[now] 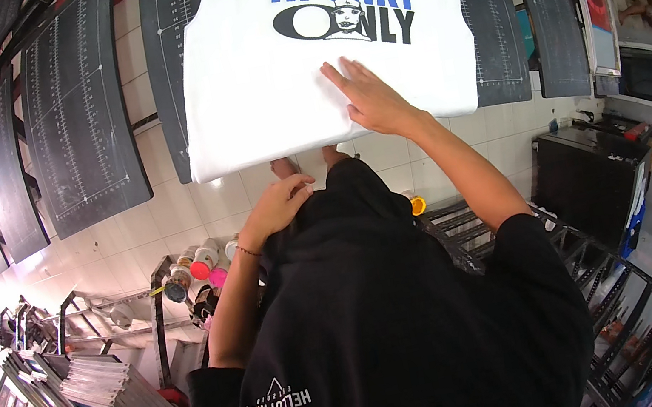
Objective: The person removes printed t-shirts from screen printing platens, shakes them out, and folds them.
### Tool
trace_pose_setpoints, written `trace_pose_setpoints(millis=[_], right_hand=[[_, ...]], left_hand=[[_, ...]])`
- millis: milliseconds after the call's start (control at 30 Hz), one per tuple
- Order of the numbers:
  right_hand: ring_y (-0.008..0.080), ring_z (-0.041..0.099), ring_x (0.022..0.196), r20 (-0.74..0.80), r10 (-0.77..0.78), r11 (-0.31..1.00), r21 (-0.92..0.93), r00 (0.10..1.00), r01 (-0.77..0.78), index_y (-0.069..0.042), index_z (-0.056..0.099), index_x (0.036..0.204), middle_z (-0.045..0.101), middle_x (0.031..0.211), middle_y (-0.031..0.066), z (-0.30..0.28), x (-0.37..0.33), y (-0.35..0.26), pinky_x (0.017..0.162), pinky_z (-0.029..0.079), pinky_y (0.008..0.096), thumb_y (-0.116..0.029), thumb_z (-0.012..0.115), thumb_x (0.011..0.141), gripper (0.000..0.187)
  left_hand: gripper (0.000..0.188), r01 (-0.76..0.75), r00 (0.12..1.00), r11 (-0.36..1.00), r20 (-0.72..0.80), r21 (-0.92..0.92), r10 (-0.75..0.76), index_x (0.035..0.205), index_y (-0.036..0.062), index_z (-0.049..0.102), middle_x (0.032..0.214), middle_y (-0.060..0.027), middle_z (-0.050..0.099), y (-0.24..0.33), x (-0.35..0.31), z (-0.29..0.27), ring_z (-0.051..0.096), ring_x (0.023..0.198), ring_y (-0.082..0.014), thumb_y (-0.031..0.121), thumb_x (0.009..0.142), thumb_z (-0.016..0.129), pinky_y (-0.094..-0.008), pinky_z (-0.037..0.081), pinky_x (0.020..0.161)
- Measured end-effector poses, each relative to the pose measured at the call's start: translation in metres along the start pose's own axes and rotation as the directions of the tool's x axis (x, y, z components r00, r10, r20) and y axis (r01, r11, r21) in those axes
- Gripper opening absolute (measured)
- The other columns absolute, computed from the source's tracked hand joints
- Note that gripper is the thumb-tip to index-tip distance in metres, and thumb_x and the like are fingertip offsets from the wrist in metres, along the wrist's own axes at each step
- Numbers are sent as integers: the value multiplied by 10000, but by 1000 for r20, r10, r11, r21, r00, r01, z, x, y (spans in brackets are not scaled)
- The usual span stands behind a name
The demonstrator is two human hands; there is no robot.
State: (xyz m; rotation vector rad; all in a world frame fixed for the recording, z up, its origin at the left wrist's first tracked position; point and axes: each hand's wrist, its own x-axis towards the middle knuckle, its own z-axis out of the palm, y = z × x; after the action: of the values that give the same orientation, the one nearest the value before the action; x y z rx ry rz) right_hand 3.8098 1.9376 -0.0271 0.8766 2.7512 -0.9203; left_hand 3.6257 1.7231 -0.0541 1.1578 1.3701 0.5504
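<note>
A white shirt (257, 103) lies spread over a printing board in front of me, its near edge hanging over the board's end. On its upper part is a print (343, 6) in blue and black letters with a drawn face. My right hand (373, 101) rests on the fabric just below the print, fingers stretched out and nothing in it. Lower down and to the left, my left hand (282, 206) hovers before my body, apart from the shirt. Its fingers are loosely bent and hold nothing that shows.
Dark boards with white ruled marks (77, 107) stand in a row on both sides. Behind me at left are paint tubs (200, 267) and stacked frames (105, 378). A black metal rack (616, 284) and a black cabinet (587, 168) stand at right, over a tiled floor (164, 217).
</note>
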Motion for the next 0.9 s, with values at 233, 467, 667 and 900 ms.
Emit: trace_pose_setpoints(millis=[233, 467, 667, 900], right_hand=[[353, 344, 1289, -144, 5, 999, 37, 990, 0, -24, 238, 1408, 423, 1350, 204, -38, -39, 43, 1085, 258, 409, -75, 552, 803, 683], [252, 524, 886, 106, 0, 997, 75, 994, -8, -59, 539, 1182, 555, 863, 73, -79, -72, 105, 808, 418, 361, -91, 599, 801, 387], [209, 502, 764, 264, -255, 964, 150, 930, 221, -76, 598, 1079, 516, 747, 42, -87, -57, 151, 712, 420, 325, -55, 591, 777, 303], [215, 542, 841, 242, -451, 883, 261, 859, 390, -59, 535, 1208, 525, 739, 48, -83, -49, 171, 834, 420, 350, -29, 595, 770, 443]], left_hand=[[310, 182, 956, 740, -60, -647, -288, 1191, 6, 531, 1062, -100, 628, -102, 40, 37, 600, 902, -189, 170, 944, 441, -316, 481, 807], [456, -394, 821, -78, -312, -916, -478, 1373, 108, 329, 1402, -110, 353, -166, 146, 138, 414, 1229, -279, 322, 973, 372, -404, 350, 1005], [597, -562, 827, -447, -455, -696, -331, 1378, 45, 331, 1393, -109, 396, -62, 224, 210, 395, 1256, -292, 458, 947, 335, -432, 319, 1048], [749, -637, 754, -321, -478, -701, -451, 1384, 27, 313, 1403, -130, 387, -78, 237, 328, 401, 1260, -319, 585, 888, 380, -475, 333, 1043]])
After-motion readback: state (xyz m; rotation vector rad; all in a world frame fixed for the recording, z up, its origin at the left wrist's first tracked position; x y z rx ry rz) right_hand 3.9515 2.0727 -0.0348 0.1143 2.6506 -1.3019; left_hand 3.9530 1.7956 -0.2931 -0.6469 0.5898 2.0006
